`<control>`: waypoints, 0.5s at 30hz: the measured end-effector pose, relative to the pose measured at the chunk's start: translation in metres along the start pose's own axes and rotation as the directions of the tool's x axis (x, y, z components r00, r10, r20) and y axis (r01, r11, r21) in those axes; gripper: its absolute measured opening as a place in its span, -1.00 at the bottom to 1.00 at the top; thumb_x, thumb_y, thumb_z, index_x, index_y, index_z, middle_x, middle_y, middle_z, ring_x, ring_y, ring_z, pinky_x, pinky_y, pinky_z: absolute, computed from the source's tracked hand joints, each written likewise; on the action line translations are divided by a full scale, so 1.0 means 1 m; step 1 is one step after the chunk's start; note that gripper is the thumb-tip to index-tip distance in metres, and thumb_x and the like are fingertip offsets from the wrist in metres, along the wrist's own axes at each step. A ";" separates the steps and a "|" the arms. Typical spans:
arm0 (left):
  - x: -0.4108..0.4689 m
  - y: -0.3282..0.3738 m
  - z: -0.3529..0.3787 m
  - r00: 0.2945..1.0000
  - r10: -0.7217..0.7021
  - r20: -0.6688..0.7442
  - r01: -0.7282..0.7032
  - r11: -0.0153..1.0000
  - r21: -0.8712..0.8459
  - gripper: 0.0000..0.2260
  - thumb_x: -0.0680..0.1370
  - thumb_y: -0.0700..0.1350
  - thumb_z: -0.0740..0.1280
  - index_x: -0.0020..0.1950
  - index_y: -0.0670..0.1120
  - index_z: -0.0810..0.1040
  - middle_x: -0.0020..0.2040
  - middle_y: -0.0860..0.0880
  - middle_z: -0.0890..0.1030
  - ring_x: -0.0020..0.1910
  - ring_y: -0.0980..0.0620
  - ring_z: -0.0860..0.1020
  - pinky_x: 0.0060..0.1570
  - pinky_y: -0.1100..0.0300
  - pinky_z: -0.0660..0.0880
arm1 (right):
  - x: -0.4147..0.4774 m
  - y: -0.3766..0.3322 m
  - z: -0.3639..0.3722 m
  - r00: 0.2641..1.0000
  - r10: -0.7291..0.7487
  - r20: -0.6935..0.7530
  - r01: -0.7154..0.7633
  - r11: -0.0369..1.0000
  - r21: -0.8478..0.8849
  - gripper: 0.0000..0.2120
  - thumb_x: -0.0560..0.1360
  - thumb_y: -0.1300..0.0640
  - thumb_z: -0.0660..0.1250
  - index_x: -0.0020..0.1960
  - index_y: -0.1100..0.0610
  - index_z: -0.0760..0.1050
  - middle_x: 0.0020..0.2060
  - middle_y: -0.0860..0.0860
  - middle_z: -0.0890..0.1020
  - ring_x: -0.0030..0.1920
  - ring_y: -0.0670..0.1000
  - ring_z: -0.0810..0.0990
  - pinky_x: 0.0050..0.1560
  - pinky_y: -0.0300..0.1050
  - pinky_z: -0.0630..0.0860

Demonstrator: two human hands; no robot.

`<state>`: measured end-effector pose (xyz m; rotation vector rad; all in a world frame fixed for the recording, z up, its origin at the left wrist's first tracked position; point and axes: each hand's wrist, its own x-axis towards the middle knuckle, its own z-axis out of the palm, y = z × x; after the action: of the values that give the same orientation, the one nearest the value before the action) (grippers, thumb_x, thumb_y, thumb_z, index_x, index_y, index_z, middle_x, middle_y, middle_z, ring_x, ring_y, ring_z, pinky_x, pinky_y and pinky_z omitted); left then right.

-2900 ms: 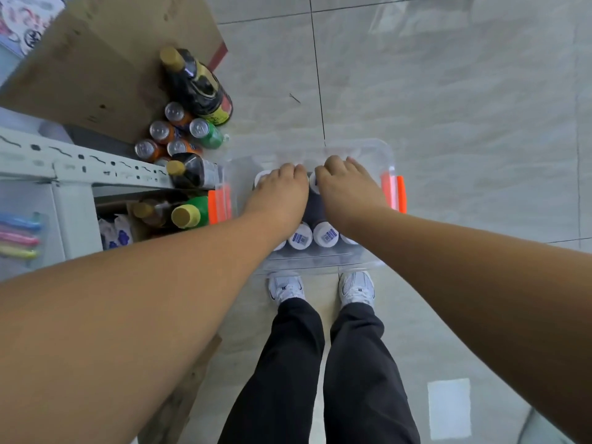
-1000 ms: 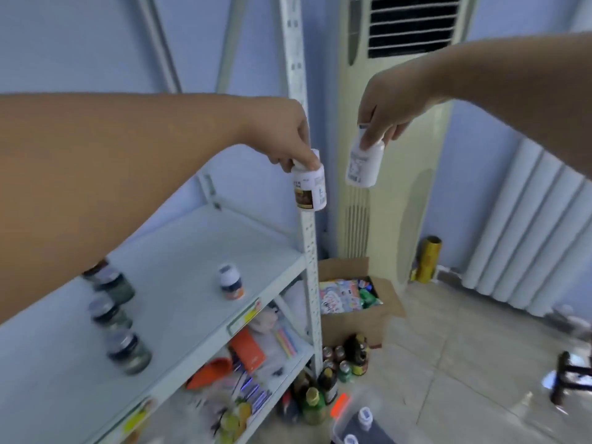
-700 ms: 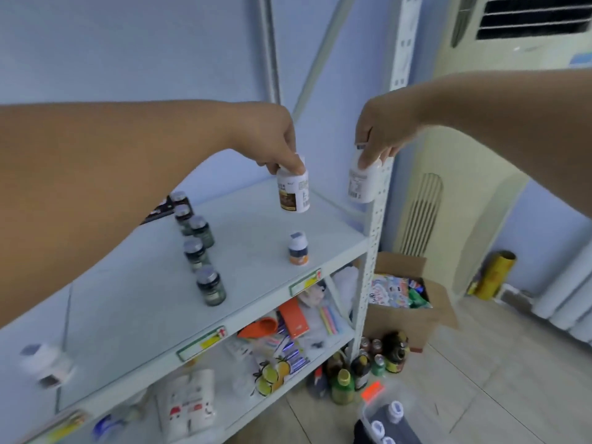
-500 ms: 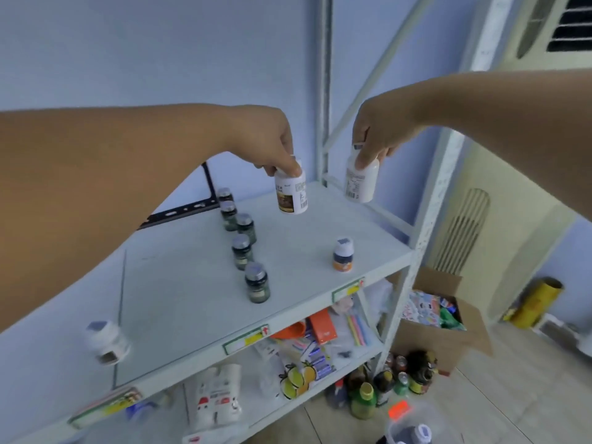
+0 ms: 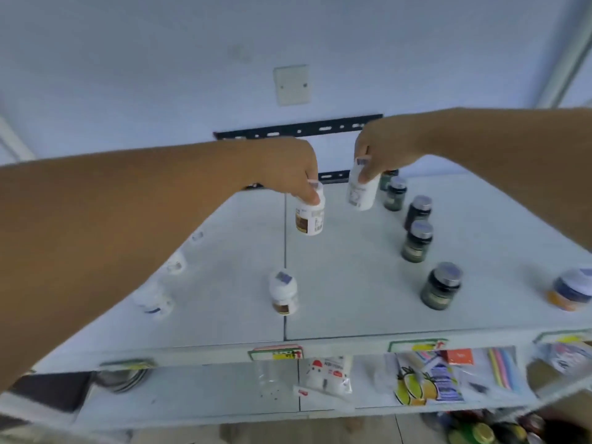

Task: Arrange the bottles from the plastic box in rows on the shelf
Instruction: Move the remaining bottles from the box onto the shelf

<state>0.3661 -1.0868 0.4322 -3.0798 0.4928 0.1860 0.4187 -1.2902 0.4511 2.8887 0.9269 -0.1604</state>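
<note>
The left hand (image 5: 288, 169) pinches a white bottle with a brown label (image 5: 310, 217) by its cap, fingers curled down round the top. The right hand (image 5: 382, 149) grips a second white bottle (image 5: 361, 193) the same way; it hangs slightly tilted at 2 o'clock from the first, just beside it. Both bottles are over the back of the top shelf (image 5: 352, 283); whether either touches the board is unclear.

From the shelf's middle, five upright dark bottles (image 5: 416, 243) run in a line from 1 o'clock to 4 o'clock, each apart from the next. A small white bottle (image 5: 283, 294) stands alone at 7 o'clock, on the board's seam. At 3 o'clock, near the edge, sits a bottle with an orange band (image 5: 570, 291). At 9 o'clock, along the left forearm, stand blurred white bottles (image 5: 153, 304). The lower shelf (image 5: 192, 389) holds packets (image 5: 326, 374).
</note>
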 end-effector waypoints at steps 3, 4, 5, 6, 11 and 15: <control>0.002 -0.027 0.038 0.999 -0.029 0.037 0.030 0.999 -0.018 -0.63 0.43 0.20 0.45 0.09 -0.01 0.68 -0.06 0.08 0.63 -0.12 0.05 0.58 -0.25 0.21 0.42 | 0.043 -0.024 0.024 0.996 -0.083 0.021 0.084 0.996 -0.007 -0.63 0.42 -0.13 0.45 0.13 0.06 0.58 0.02 -0.01 0.61 -0.06 0.05 0.59 -0.07 -0.06 0.53; 0.003 -0.033 0.049 0.998 -0.040 0.048 0.041 0.999 -0.023 -0.63 0.43 0.20 0.45 0.10 0.00 0.67 -0.06 0.09 0.62 -0.10 0.04 0.57 -0.26 0.22 0.39 | 0.056 -0.031 0.032 0.994 -0.099 0.034 0.100 0.995 -0.005 -0.61 0.43 -0.12 0.44 0.16 0.08 0.57 0.03 0.00 0.60 -0.04 0.07 0.59 -0.01 -0.04 0.55; 0.002 -0.039 0.060 0.997 -0.053 0.058 0.056 0.998 -0.039 -0.64 0.43 0.20 0.45 0.11 0.01 0.65 -0.08 0.11 0.60 -0.10 0.04 0.57 -0.26 0.22 0.37 | 0.068 -0.038 0.041 0.992 -0.114 0.048 0.114 0.993 -0.001 -0.59 0.44 -0.11 0.44 0.19 0.09 0.57 0.05 0.01 0.60 -0.02 0.09 0.59 0.04 0.00 0.57; 0.001 -0.045 0.071 0.995 -0.065 0.072 0.070 0.996 -0.063 -0.64 0.43 0.19 0.46 0.12 0.02 0.64 -0.09 0.12 0.58 -0.09 0.04 0.57 -0.26 0.22 0.37 | 0.078 -0.045 0.049 0.990 -0.130 0.061 0.130 0.991 0.007 -0.59 0.44 -0.09 0.44 0.20 0.10 0.57 0.06 0.03 0.60 -0.01 0.10 0.59 0.08 0.03 0.58; 0.000 -0.061 0.116 0.986 -0.100 0.133 0.118 0.984 -0.136 -0.61 0.43 0.17 0.47 0.17 0.02 0.63 -0.08 0.12 0.56 -0.07 0.04 0.56 -0.28 0.25 0.36 | 0.117 -0.074 0.085 0.970 -0.226 0.094 0.222 0.974 0.052 -0.62 0.45 -0.03 0.45 0.21 0.09 0.56 0.06 0.01 0.59 -0.05 0.07 0.59 -0.04 -0.08 0.56; -0.001 -0.066 0.134 0.981 -0.138 0.138 0.163 0.969 -0.186 -0.58 0.42 0.18 0.47 0.17 -0.03 0.64 0.01 0.00 0.63 -0.03 -0.03 0.59 -0.18 0.19 0.47 | 0.139 -0.095 0.109 0.950 -0.285 0.128 0.272 0.956 0.114 -0.64 0.43 -0.01 0.46 0.18 0.07 0.53 0.02 -0.01 0.58 -0.05 0.08 0.61 0.00 0.01 0.61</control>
<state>0.3702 -1.0186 0.2989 -3.2513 0.2470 0.4464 0.4684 -1.1478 0.3186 2.7672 1.3282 -0.4390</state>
